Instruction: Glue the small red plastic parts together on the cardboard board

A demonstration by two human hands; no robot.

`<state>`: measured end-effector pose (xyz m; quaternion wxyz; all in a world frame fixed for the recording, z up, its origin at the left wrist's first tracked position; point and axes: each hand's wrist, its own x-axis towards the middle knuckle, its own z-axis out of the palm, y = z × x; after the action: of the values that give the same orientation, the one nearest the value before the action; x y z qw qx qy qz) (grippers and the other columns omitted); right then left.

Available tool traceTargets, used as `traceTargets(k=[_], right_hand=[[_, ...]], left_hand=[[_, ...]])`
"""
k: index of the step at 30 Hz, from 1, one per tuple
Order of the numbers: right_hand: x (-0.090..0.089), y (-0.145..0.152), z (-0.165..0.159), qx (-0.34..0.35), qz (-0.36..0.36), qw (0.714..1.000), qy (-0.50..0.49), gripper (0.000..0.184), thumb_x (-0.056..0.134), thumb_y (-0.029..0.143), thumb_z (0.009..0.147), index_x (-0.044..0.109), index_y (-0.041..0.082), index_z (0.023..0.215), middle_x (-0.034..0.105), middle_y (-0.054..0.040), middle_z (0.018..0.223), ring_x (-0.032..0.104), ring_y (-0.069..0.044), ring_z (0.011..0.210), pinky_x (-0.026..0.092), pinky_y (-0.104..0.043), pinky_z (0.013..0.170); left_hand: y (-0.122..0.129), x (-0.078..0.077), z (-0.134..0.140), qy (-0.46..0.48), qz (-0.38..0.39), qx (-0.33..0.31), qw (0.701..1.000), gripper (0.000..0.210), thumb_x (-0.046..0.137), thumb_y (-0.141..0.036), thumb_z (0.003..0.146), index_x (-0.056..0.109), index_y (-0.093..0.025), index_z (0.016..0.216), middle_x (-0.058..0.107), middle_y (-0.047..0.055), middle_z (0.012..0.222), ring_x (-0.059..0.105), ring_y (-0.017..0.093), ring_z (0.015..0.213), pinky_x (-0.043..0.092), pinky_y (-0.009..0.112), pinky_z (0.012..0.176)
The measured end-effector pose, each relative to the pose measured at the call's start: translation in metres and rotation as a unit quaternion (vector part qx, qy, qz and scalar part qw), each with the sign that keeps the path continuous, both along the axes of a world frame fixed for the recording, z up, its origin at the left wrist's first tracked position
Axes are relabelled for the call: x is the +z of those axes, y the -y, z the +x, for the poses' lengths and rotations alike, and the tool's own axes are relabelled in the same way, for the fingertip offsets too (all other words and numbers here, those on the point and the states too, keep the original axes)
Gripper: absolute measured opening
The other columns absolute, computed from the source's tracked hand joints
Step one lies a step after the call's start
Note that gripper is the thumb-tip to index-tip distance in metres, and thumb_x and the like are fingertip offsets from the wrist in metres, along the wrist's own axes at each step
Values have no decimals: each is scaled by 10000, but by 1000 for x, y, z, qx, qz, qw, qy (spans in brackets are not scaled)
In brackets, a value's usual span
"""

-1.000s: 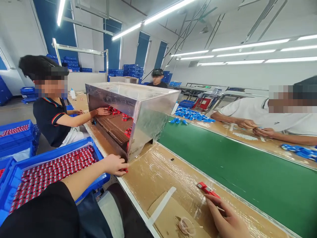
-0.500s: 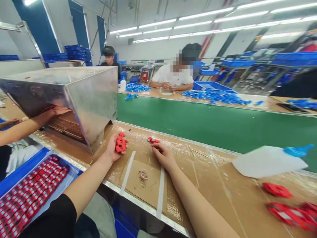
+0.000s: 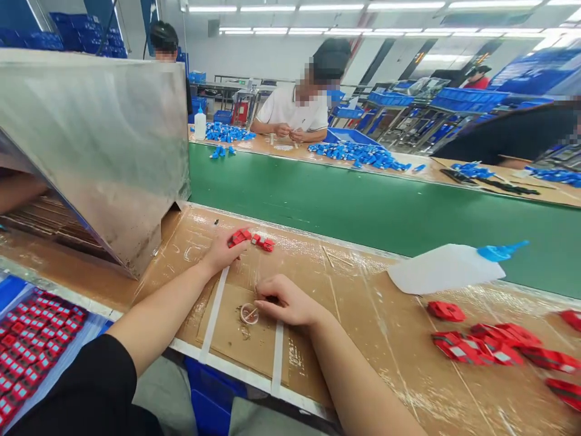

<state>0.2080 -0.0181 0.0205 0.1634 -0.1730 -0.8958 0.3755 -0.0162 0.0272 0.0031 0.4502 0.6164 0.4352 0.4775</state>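
My left hand (image 3: 222, 253) is closed around red plastic pieces (image 3: 239, 237), low over the table at its far side. Just right of these, a couple more red pieces with pale inserts (image 3: 263, 243) lie on the brown surface. My right hand (image 3: 288, 300) is closed in a pinch beside a small round dish (image 3: 249, 313). What looks like a thin stick runs from its fingertips into the dish. The dish sits on a cardboard sheet (image 3: 240, 348) taped down along both sides.
A metal housing (image 3: 113, 139) stands at left, beside a tray of red pieces (image 3: 36, 339). A white bottle with a blue nozzle (image 3: 447, 269) lies at right near loose red parts (image 3: 481, 342). Beyond the green belt (image 3: 345, 200), people sit near blue pieces (image 3: 358, 155).
My right hand has left the red pieces at the far side and come down to the dish. My left hand, still holding red pieces, has moved right towards those on the table. The view has turned right.
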Motion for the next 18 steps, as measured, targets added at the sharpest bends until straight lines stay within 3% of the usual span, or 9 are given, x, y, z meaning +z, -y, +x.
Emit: traceTargets(k=[3, 7, 12, 15, 18], right_hand=[[4, 8, -5, -1, 10, 1000, 9, 411, 505, 314, 1010, 342, 203, 650, 381, 38, 611, 342, -120, 572, 261, -289, 592], [6, 18, -13, -15, 68, 998, -8, 328, 507, 222, 995, 400, 206, 686, 414, 30, 637, 387, -126, 594, 276, -288, 604], [6, 22, -15, -37, 141, 989, -20, 349, 520, 150, 932, 328, 211, 647, 369, 36, 610, 327, -128, 571, 239, -305, 590], [7, 22, -14, -44, 136, 990, -14, 374, 521, 144, 902, 275, 213, 630, 320, 46, 588, 283, -122, 549, 219, -309, 576], [6, 23, -13, -32, 86, 996, -8, 378, 515, 176, 908, 272, 217, 621, 307, 50, 578, 283, -115, 529, 222, -305, 560]], left_hand=[[4, 4, 3, -63, 31, 2, 998, 559, 621, -418, 894, 569, -282, 1434, 683, -19, 890, 600, 112, 690, 496, 222, 670], [9, 8, 4, -132, 80, 4, 988, 447, 627, -364, 876, 648, -279, 1314, 716, -10, 979, 637, 142, 836, 499, 249, 801], [11, 5, 8, -191, 110, -1, 976, 416, 635, -313, 823, 653, -259, 1235, 718, -11, 924, 635, 155, 795, 477, 261, 775], [14, 7, 9, -236, 110, -10, 965, 406, 625, -333, 819, 656, -277, 1220, 698, -21, 846, 609, 157, 728, 442, 259, 704], [17, 10, 10, -261, 114, -18, 958, 391, 624, -328, 810, 676, -281, 1195, 705, -11, 866, 606, 161, 730, 433, 260, 707]])
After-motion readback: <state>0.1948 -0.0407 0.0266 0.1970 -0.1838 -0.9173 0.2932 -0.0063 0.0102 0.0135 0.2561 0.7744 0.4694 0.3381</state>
